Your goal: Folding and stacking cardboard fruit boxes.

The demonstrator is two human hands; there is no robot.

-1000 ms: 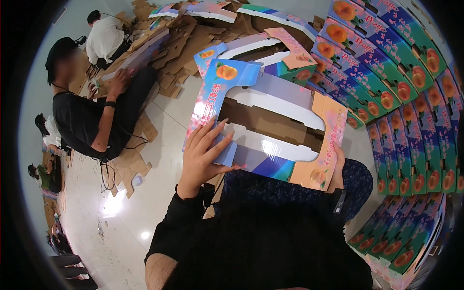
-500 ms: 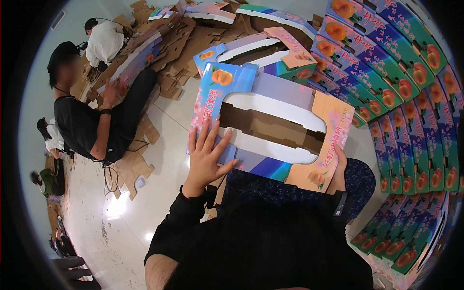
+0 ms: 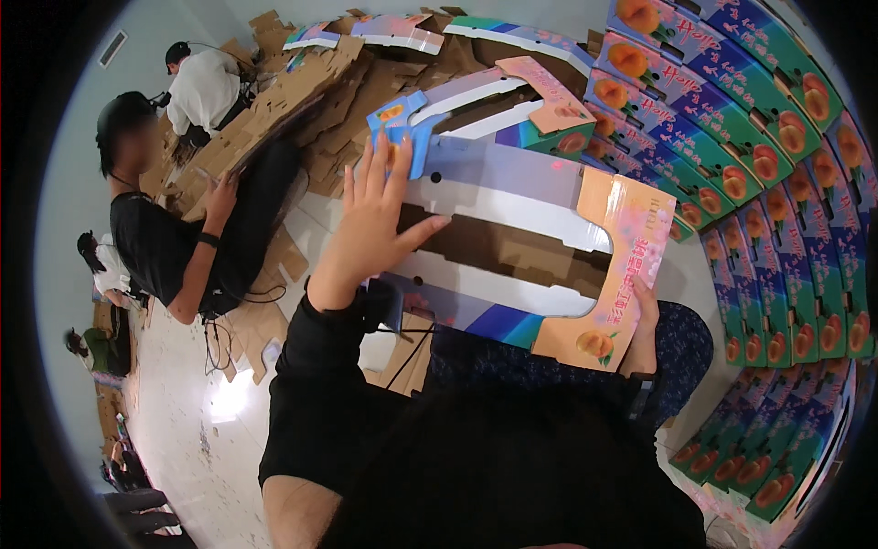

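Pressing open left hand (image 3: pixel 370 224) on carton (image 3: pixel 512 247)

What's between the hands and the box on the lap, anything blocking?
Nothing visible. The left hand lies flat, fingers spread, on the left end of the half-folded box. The right hand grips its right end flap from behind, mostly hidden by the flap. Both touch the cardboard directly.
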